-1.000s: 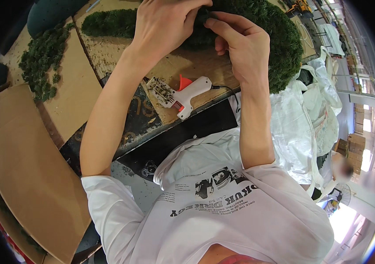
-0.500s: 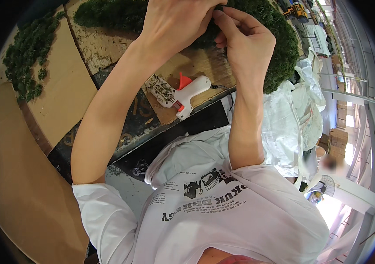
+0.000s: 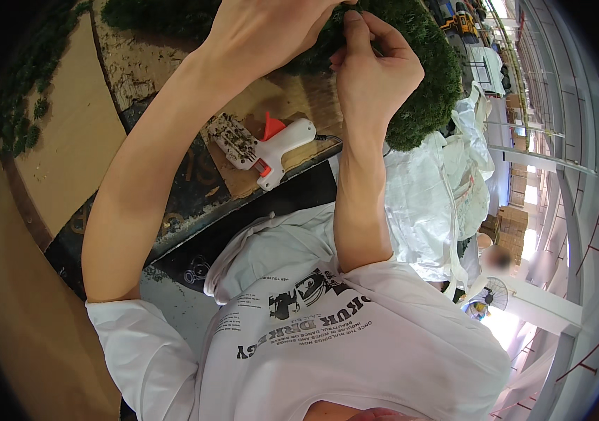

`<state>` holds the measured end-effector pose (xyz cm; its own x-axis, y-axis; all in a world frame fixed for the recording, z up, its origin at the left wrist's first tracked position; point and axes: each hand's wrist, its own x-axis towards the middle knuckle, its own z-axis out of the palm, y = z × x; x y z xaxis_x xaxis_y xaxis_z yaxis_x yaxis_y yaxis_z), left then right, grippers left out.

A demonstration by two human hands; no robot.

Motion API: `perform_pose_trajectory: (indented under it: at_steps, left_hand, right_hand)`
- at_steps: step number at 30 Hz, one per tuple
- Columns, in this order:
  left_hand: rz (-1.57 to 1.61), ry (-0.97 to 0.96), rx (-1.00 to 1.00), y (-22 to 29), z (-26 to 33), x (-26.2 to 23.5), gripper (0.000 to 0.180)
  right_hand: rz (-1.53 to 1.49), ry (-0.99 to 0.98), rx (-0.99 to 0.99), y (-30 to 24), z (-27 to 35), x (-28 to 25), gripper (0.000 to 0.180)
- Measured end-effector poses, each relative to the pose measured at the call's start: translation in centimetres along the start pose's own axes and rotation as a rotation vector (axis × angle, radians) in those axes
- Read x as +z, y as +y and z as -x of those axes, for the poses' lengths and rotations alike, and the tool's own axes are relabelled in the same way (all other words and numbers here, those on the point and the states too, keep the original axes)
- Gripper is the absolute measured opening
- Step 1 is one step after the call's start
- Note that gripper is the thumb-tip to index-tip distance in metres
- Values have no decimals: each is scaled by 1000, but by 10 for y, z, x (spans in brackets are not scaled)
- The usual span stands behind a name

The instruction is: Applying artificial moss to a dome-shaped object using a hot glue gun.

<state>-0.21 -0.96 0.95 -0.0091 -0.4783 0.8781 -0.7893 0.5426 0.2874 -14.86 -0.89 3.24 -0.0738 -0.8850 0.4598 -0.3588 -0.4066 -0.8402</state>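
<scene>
At the top edge my left hand reaches toward my right hand. Its fingers run out of the picture, so their grip is hidden. My right hand is raised close beside it, thumb and forefinger closed in a pinch and the other fingers curled. Dark green shows at its fingertips, but whether it is a held piece or the greenery behind cannot be made out. Behind both hands lies a large bushy mass of artificial greenery. Below them a white glue gun with a red trigger lies on its side, its front crusted with brown residue.
Small green sprigs lie on cardboard at the left. More greenery is at the back. A large brown panel stands near left. White sacks bulge at right, beyond them a yellow-black power drill and a fan.
The whole view has shifted, so the bench, glue gun and my arms sit farther left. Both hands stay together at the top, with my right fingers slightly more upright.
</scene>
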Motion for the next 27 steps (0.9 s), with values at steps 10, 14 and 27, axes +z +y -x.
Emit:
perform_pose_trajectory:
  at_steps: [10, 14, 27]
  left_hand:
    - [-16, 35, 5, -1, 0, 1, 9]
    - [-15, 19, 6, -2, 0, 1, 9]
    - [15, 84, 37, -8, 5, 8, 9]
  right_hand:
    - [-27, -31, 124, -2, -5, -2, 18]
    - [-37, -31, 93, 0, -5, 0, 18]
    - [40, 0, 0, 0, -7, 6, 19]
